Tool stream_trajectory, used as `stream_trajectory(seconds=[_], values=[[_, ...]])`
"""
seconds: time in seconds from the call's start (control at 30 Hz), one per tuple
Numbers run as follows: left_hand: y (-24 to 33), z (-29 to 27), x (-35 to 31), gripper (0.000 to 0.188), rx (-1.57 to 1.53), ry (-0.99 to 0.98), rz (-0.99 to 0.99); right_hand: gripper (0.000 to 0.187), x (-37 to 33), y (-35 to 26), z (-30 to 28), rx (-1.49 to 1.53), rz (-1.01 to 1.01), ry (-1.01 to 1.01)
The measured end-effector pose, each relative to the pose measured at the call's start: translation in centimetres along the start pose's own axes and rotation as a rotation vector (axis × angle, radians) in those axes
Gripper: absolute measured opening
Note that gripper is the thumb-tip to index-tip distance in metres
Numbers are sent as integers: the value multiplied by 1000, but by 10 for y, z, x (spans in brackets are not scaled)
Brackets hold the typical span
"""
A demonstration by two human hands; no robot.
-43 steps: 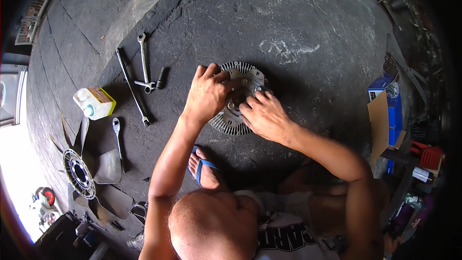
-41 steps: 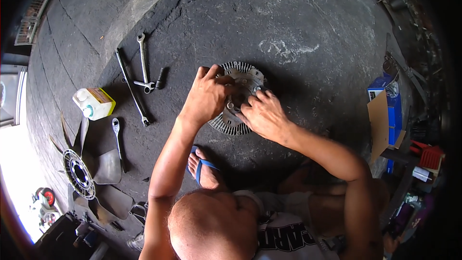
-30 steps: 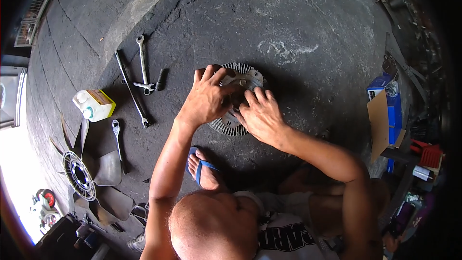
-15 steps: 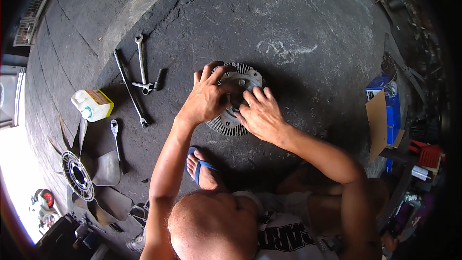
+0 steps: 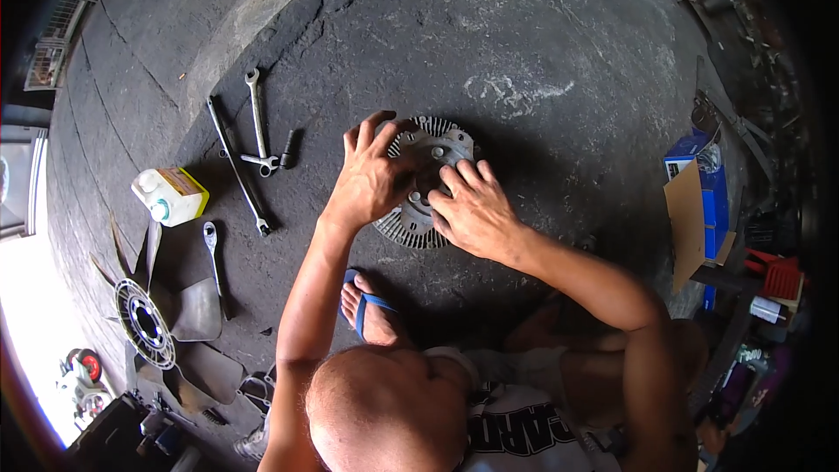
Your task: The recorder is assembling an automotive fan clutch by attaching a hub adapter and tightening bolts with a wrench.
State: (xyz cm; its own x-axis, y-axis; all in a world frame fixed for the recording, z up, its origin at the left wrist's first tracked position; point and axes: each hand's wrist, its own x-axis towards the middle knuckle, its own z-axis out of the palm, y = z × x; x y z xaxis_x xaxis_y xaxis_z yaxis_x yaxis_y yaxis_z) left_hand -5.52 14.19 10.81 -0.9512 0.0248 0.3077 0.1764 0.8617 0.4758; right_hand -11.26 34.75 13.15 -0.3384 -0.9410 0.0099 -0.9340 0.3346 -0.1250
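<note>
A round, finned metal fan clutch (image 5: 411,229) lies flat on the dark floor in front of me. My left hand (image 5: 371,175) is closed on its left side, the fingers bent over the upper rim and face; their tips are partly hidden in shadow. From the right, my right hand (image 5: 474,207) reaches onto the middle of the clutch with curled fingers. Its fingertips meet the dark central part close to my left thumb. Bolt heads show on the face between the hands. Whether a small part is pinched there cannot be made out.
Left of me lie a long bar (image 5: 238,166), a combination wrench (image 5: 256,109), a dark socket (image 5: 288,149), and a ratchet (image 5: 214,267). Beyond them are a white jug (image 5: 170,197) and a bladed metal fan (image 5: 197,310). A blue box (image 5: 715,201) with a cardboard flap stands right.
My left hand has shifted very slightly on the clutch, its fingers a little more spread. The right hand stays at the centre. The whole view has moved slightly.
</note>
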Motion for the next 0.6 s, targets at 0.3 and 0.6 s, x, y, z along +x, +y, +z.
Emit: stream_trajectory(seconds=[0.3,0.6], values=[[-9,1,-3,33,-116,-55,13,30,0,-2,4,33,51,-15],[0,-2,2,32,-69,-7,35,29,3,0,6,25,22,-103]])
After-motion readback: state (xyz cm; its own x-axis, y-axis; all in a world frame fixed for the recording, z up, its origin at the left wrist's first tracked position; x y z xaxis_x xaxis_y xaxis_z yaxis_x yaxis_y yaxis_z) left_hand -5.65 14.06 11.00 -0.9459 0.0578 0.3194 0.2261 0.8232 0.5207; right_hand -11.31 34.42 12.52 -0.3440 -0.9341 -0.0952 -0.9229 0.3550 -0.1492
